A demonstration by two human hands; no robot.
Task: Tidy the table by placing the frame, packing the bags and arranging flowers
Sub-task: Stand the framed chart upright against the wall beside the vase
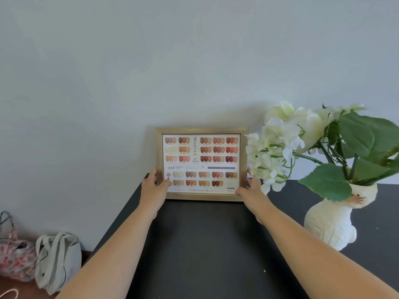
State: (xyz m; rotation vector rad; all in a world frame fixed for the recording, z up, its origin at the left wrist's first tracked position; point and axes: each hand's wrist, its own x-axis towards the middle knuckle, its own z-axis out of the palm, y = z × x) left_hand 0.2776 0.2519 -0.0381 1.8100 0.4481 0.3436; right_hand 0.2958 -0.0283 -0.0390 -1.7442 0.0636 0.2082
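A gold-edged picture frame showing a chart of nail colour samples stands upright at the far edge of the black table, against the pale wall. My left hand grips its lower left side and my right hand grips its lower right corner. White flowers with green leaves stand in a white rabbit-shaped vase on the table to the right of the frame. On the floor at the lower left lie a grey-white tote bag and a floral bag.
The flower heads hang close over my right hand and the frame's right edge. The table's left edge runs diagonally toward the bags on the brown floor. A white cord loop shows at the bottom left corner.
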